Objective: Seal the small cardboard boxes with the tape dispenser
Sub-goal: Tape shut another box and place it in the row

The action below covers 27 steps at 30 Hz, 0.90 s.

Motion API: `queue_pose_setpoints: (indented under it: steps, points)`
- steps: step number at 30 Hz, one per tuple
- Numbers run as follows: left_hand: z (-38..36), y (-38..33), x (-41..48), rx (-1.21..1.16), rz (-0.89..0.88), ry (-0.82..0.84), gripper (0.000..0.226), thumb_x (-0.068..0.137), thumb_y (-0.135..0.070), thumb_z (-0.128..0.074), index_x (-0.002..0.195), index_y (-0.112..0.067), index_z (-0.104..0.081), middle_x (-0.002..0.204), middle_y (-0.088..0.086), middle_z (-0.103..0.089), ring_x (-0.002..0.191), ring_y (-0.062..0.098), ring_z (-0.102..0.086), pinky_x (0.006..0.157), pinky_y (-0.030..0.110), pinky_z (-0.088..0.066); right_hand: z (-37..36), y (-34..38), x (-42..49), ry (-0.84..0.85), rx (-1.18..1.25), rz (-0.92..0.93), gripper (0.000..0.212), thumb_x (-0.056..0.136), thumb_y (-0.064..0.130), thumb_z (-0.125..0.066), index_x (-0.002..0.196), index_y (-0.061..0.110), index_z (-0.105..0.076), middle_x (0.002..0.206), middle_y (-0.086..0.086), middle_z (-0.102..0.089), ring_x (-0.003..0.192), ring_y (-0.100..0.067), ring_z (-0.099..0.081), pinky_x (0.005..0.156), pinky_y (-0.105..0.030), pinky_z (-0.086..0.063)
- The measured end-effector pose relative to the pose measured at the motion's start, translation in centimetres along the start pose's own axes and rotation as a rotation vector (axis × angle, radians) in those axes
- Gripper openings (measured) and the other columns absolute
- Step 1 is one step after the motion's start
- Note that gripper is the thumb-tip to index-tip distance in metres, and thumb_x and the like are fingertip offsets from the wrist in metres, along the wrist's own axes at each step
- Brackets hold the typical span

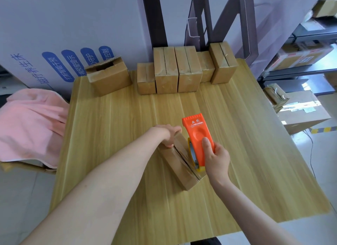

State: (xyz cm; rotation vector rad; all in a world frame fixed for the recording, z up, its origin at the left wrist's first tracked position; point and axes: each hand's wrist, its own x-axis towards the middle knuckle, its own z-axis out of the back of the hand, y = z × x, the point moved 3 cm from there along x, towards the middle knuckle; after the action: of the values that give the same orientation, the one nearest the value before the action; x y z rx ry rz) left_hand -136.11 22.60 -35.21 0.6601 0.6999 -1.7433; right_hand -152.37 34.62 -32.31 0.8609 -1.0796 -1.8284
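Head camera looks down on a pale wooden table [113, 128] with striped grain that fills most of the view, its near edge below the forearms and its right edge running beside a grey floor. Behind the far edge stands a large white panel with blue labels [54, 26]. A pink cloth [31, 124] hangs over a carton just off the left edge. Metal shelving with cartons [300, 57] stands well to the right.

Along the far edge a row of taped brown cardboard boxes [186, 69] stands packed side by side, some upright and taller. To its left, apart from the row, sits an open-topped brown cardboard box [109, 77].

A broad band of wood separates these from the small brown cardboard box [178, 164] lying near the middle, turned at an angle, seam upward.

An orange plastic tape dispenser [199, 137] stands on this box's right side, its yellow tape roll [193, 151] against the seam.

The left hand [169, 135] grips the box's far end, fingers curled over it. The right hand [217, 159] holds the dispenser's near end, thumb flat on its orange face, the other fingers hidden behind.
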Motion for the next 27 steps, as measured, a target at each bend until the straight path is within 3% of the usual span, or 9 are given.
queue_pose_setpoints:
  steps: [4,7,11,13,15,17,19,22,27]
  points:
    - [-0.3,0.3,0.5,0.014,-0.037,-0.012,0.051,0.083,-0.033,-0.062,0.126,-0.038,-0.035,0.117,-0.004,-0.044,0.1,0.023,-0.051,0.067,0.032,-0.041,-0.2,-0.2,0.1,0.003,-0.004,0.004,0.051,0.095,0.037,-0.056,0.066,-0.004,-0.051,0.054,-0.005,-0.047,0.047,-0.015,-0.04,0.044,-0.021,-0.031]
    - [-0.5,0.4,0.6,0.043,-0.072,-0.052,0.055,0.084,-0.035,-0.06,0.131,-0.042,-0.033,0.112,-0.006,-0.041,0.102,0.021,-0.052,0.062,0.028,-0.036,-0.3,-0.3,0.1,0.016,0.003,0.003,0.051,0.095,0.038,-0.056,0.066,-0.003,-0.051,0.054,-0.005,-0.048,0.047,-0.015,-0.041,0.044,-0.024,-0.033]
    - [-1.3,0.6,-0.1,-0.027,-0.086,-0.188,0.059,0.084,-0.035,-0.062,0.134,-0.049,-0.033,0.113,-0.005,-0.044,0.1,0.021,-0.055,0.061,0.027,-0.036,-0.4,-0.4,0.1,0.011,-0.002,0.013,0.048,0.095,0.038,-0.057,0.06,0.006,-0.049,0.052,-0.001,-0.046,0.044,-0.009,-0.038,0.042,-0.019,-0.031]
    - [-2.2,0.8,-1.1,-0.208,0.022,-0.329,0.074,0.081,-0.033,-0.07,0.138,-0.052,-0.028,0.129,-0.003,-0.045,0.112,0.022,-0.053,0.073,0.03,-0.043,-0.3,-0.4,0.2,0.001,-0.004,0.016,0.047,0.095,0.037,-0.058,0.057,0.012,-0.046,0.049,0.002,-0.044,0.04,-0.005,-0.036,0.04,-0.015,-0.029]
    - [-3.6,1.5,-3.1,-0.437,0.186,-0.593,0.089,0.072,-0.036,-0.08,0.144,-0.045,-0.027,0.138,-0.005,-0.042,0.123,0.019,-0.046,0.082,0.033,-0.048,-0.1,-0.4,0.3,-0.003,0.009,0.007,0.048,0.095,0.036,-0.058,0.054,0.015,-0.044,0.045,0.008,-0.041,0.037,-0.004,-0.036,0.039,-0.013,-0.028]
    - [-5.8,1.8,-4.9,-0.536,0.259,-0.88,0.077,0.07,-0.045,-0.08,0.138,-0.033,-0.044,0.13,-0.008,-0.049,0.117,0.015,-0.049,0.082,0.032,-0.05,0.1,-0.5,0.5,-0.004,0.015,-0.006,0.048,0.095,0.036,-0.058,0.054,0.017,-0.042,0.043,0.01,-0.039,0.036,-0.003,-0.037,0.038,-0.013,-0.029]
    - [-8.4,1.7,-5.9,-0.734,0.308,-1.001,0.054,0.076,-0.049,-0.073,0.123,-0.026,-0.061,0.12,-0.009,-0.059,0.109,0.012,-0.056,0.08,0.027,-0.049,0.1,-0.5,0.5,0.003,0.018,-0.01,0.048,0.095,0.036,-0.058,0.054,0.017,-0.041,0.044,0.01,-0.039,0.036,-0.003,-0.036,0.039,-0.013,-0.029]
    - [-9.8,1.0,-6.0,-1.062,0.388,-1.002,0.043,0.082,-0.046,-0.069,0.117,-0.021,-0.068,0.115,-0.003,-0.068,0.102,0.014,-0.063,0.085,0.025,-0.048,0.0,-0.5,0.4,0.003,0.016,-0.009,0.048,0.095,0.035,-0.058,0.055,0.016,-0.04,0.046,0.008,-0.038,0.038,-0.003,-0.036,0.039,-0.014,-0.028]
    - [-9.4,1.8,-5.1,-0.981,0.282,-0.848,0.043,0.09,-0.048,-0.059,0.121,-0.02,-0.066,0.114,-0.002,-0.069,0.105,0.018,-0.063,0.085,0.028,-0.049,-0.1,-0.5,0.3,-0.001,0.017,-0.002,0.048,0.095,0.036,-0.057,0.055,0.016,-0.042,0.046,0.008,-0.041,0.038,-0.003,-0.039,0.039,-0.014,-0.03]
